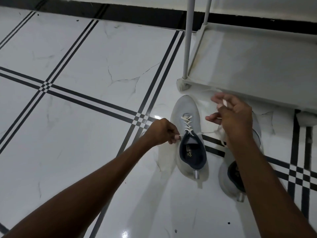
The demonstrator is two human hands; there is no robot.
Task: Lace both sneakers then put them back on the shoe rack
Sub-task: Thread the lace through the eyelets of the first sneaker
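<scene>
A light grey sneaker [186, 110] with a dark blue lining stands on the tiled floor, toe pointing away from me. A white lace [187, 123] criss-crosses its eyelets. My left hand [160, 131] pinches the lace's left end beside the shoe's collar. My right hand [231, 115] holds the other end, pulled out to the right and looped up through its fingers. A second grey sneaker [228, 182] stands to the right, mostly hidden under my right forearm.
A white shoe rack [257, 69] with thin grey poles [187, 40] stands just beyond the shoes at the upper right, its lowest shelf bare. White marble-look tiles with dark stripes [96, 100] stretch away to the left. A dark skirting runs along the far wall.
</scene>
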